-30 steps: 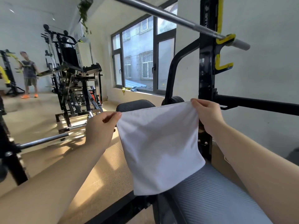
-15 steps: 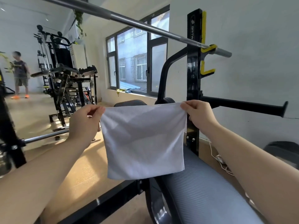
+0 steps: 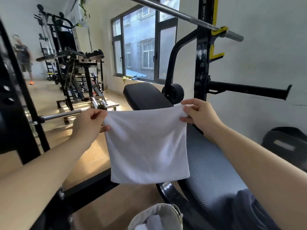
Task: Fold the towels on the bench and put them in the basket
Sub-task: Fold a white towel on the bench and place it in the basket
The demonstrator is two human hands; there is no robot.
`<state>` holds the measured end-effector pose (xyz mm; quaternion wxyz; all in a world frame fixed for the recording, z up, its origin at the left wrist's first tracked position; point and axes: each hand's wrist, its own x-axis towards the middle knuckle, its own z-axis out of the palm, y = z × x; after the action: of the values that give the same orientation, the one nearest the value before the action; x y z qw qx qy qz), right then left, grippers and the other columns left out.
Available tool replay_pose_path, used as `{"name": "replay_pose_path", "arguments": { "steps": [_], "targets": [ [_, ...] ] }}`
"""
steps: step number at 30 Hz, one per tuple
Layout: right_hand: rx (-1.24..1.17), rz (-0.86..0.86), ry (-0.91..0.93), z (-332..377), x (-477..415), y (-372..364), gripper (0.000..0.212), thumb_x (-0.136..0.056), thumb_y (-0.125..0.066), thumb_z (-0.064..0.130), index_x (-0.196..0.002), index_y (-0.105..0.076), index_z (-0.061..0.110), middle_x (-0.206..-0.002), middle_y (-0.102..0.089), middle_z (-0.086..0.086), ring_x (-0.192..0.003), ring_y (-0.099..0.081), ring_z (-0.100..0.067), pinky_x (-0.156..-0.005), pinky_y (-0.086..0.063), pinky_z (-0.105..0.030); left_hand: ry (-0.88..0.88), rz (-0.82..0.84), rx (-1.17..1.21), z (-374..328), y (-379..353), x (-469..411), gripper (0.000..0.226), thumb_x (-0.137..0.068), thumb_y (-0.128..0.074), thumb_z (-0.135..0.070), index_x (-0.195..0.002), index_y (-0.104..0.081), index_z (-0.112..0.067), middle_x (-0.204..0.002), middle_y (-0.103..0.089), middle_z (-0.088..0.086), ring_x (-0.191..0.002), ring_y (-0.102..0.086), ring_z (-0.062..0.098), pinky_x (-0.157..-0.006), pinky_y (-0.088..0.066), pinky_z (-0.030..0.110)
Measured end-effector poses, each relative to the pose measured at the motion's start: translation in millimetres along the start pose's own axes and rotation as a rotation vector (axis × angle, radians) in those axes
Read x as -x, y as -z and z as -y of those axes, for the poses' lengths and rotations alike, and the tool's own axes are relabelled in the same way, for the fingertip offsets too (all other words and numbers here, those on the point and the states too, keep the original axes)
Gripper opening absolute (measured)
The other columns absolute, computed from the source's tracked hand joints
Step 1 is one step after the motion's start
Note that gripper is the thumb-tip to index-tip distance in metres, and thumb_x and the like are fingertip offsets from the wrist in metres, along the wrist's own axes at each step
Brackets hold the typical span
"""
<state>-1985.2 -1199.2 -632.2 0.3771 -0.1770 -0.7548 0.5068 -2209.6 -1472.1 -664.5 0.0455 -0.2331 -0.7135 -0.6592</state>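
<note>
Left grip point(image 3: 88, 127) and right grip point(image 3: 199, 113) each pinch top corner of soft white cloth towel point(image 3: 146, 146); looks light, limp, drapes above grey padded tabletop point(image 3: 207, 155); corners likely best hold.

The towel point(image 3: 146, 146) at frame centre is soft white cloth, matt. The tabletop point(image 3: 207, 163) at lower right is ribbed grey padding with a faint sheen. The barbell point(image 3: 174, 11) at the top is brushed metal. The basket point(image 3: 154, 216) at the bottom edge looks like grey fabric.

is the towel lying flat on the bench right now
No, the left hand and right hand pinch the top corners of the towel, which hangs down.
</note>
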Motion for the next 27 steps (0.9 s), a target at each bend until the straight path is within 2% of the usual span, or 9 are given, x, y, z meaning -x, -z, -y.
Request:
{"name": "replay_pose_path", "arguments": {
  "steps": [3,6,10,13,15,18,21,23,27],
  "targets": [
    [0.006,0.024,-0.01,-10.1,13.7,-5.9,0.019,-0.096,-0.064,0.001,-0.091,-0.073,0.017,-0.089,-0.062,-0.01,-0.074,-0.069,-0.015,-0.079,-0.063,-0.034,0.023,-0.006,0.003,7.5,5.4,11.1,0.013,-0.099,-0.063,-0.025,-0.101,-0.072,-0.016,-0.085,-0.064,0.004,-0.07,-0.073,0.021,-0.059,-0.059,0.022],
    [-0.004,0.052,-0.045,-17.9,23.7,-11.9,0.018,-0.091,-0.07,-0.002,-0.095,-0.074,0.016,-0.091,-0.06,-0.009,-0.081,-0.068,-0.017,-0.079,-0.063,-0.034,0.038,-0.004,0.011,20.3,10.0,18.1,0.009,-0.099,-0.063,-0.025,-0.094,-0.071,-0.022,-0.092,-0.068,0.007,-0.062,-0.073,0.012,-0.073,-0.062,0.032],
    [0.099,0.128,-0.087,-34.5,28.6,-19.8,0.016,-0.09,-0.074,0.003,-0.096,-0.074,0.017,-0.095,-0.072,-0.012,-0.088,-0.075,-0.025,-0.08,-0.063,-0.033,0.073,-0.008,-0.004,44.7,12.9,24.1,0.011,-0.099,-0.063,-0.025,-0.091,-0.07,-0.027,-0.085,-0.066,0.003,-0.06,-0.071,0.008,-0.085,-0.061,0.045],
    [0.188,0.126,-0.083,-51.0,27.2,-27.5,0.009,-0.091,-0.075,0.007,-0.092,-0.075,0.016,-0.093,-0.075,-0.012,-0.079,-0.077,-0.022,-0.073,-0.061,-0.025,0.088,-0.01,-0.022,63.3,12.1,24.8,0.009,-0.099,-0.063,-0.027,-0.099,-0.071,-0.022,-0.078,-0.061,-0.001,-0.057,-0.069,0.007,-0.087,-0.061,0.047],
    [0.289,0.117,-0.055,-63.5,23.2,-34.1,0.006,-0.091,-0.075,0.013,-0.09,-0.076,0.018,-0.082,-0.076,-0.008,-0.07,-0.076,-0.021,-0.073,-0.061,-0.028,0.107,-0.02,-0.024,76.6,11.7,23.1,0.015,-0.099,-0.063,-0.026,-0.105,-0.072,-0.016,-0.078,-0.059,-0.003,-0.058,-0.069,0.007,-0.085,-0.061,0.045],
    [0.376,0.129,-0.047,-78.3,18.8,-45.5,0.004,-0.091,-0.074,0.019,-0.089,-0.077,0.021,-0.073,-0.075,-0.004,-0.064,-0.073,-0.019,-0.071,-0.06,-0.028,0.141,-0.033,0.004,95.1,13.0,20.5,0.02,-0.099,-0.063,-0.025,-0.107,-0.071,-0.008,-0.082,-0.059,-0.003,-0.061,-0.068,0.004,-0.084,-0.061,0.04],
    [0.327,0.174,-0.075,-86.6,20.4,-58.9,0.004,-0.092,-0.074,0.018,-0.093,-0.078,0.017,-0.075,-0.075,-0.005,-0.056,-0.066,-0.013,-0.062,-0.058,-0.024,0.164,-0.063,0.053,110.3,16.2,20.1,0.016,-0.099,-0.063,-0.022,-0.107,-0.07,-0.01,-0.098,-0.064,-0.001,-0.061,-0.068,-0.001,-0.084,-0.058,0.036],
    [0.308,0.192,-0.085,-92.4,20.2,-68.4,0.005,-0.091,-0.076,0.02,-0.094,-0.079,0.017,-0.079,-0.075,-0.004,-0.054,-0.063,-0.012,-0.062,-0.06,-0.026,0.187,-0.066,0.075,121.1,22.0,20.1,0.013,-0.099,-0.064,-0.021,-0.106,-0.071,-0.012,-0.101,-0.066,-0.005,-0.064,-0.069,-0.002,-0.086,-0.057,0.038],
    [0.282,0.209,-0.093,-103.7,18.6,-84.7,0.009,-0.088,-0.079,0.022,-0.096,-0.081,0.018,-0.083,-0.077,-0.001,-0.058,-0.065,-0.016,-0.067,-0.062,-0.031,0.255,-0.077,0.074,139.5,36.3,13.3,0.011,-0.097,-0.066,-0.025,-0.1,-0.073,-0.018,-0.106,-0.071,0.006,-0.073,-0.074,0.01,-0.09,-0.059,0.043]
  ]
}}
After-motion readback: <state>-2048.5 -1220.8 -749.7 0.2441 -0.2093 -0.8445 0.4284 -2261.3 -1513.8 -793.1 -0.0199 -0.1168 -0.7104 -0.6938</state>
